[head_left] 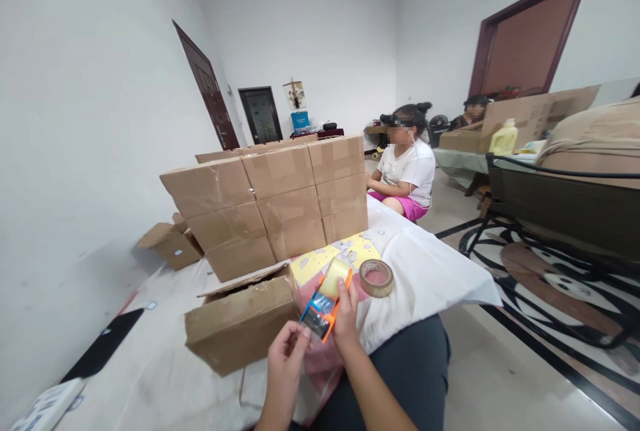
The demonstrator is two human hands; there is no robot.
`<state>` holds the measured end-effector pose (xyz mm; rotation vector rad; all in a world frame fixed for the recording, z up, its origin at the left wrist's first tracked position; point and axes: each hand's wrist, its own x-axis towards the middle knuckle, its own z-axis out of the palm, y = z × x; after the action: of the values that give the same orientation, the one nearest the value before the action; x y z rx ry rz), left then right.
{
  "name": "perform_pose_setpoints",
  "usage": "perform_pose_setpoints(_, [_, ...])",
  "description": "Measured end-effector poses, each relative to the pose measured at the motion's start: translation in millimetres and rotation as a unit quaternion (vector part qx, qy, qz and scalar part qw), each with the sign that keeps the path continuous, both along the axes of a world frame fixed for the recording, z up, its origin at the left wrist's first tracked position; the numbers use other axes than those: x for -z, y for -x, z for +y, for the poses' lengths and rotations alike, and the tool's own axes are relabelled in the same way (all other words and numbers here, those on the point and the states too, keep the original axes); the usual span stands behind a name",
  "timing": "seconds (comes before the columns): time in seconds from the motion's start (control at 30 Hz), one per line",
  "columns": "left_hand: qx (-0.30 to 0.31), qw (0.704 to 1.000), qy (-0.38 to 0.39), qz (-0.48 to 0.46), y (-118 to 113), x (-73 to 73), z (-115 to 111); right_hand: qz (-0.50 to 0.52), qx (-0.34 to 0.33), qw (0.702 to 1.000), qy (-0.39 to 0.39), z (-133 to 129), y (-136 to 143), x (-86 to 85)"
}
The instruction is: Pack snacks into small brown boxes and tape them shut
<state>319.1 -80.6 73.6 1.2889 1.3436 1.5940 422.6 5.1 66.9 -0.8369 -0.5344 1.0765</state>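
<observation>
My right hand [346, 311] grips an orange and blue tape dispenser [325, 314] loaded with a roll of clear yellowish tape [335, 278]. My left hand [287, 351] is closed in a pinch by the dispenser's lower end; what is between the fingertips, if anything, is too small to make out. Just left of the hands, a brown cardboard box [243, 324] lies on the cloth, a dark gap along its top. A roll of brown tape [377, 278] rests on the cloth to the right of the dispenser.
Stacked cardboard boxes [290, 211] form a wall behind the work area. An open box [173, 244] stands at the far left. The white cloth [435, 271] covers the table up to its right edge. A person in a white shirt [407, 171] sits beyond that edge.
</observation>
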Motion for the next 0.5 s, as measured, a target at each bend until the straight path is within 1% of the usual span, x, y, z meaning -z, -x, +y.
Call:
perform_pose_setpoints(0.1, [0.003,1.000,0.004,-0.004,0,0.0,-2,0.039,-0.002,0.999,0.019,1,2,2.0])
perform_pose_setpoints(0.33, [0.020,1.000,-0.002,0.002,-2,-2.0,-2,0.085,-0.009,0.996,0.028,-4,1,-15.4])
perform_pose_setpoints(0.4, [0.021,1.000,-0.006,0.006,-2,-1.6,-2,0.090,-0.016,0.995,0.029,-4,1,-15.5])
perform_pose_setpoints(0.5, [0.020,1.000,-0.012,0.013,-3,-1.4,-2,0.080,-0.011,0.996,0.030,-1,2,-9.8])
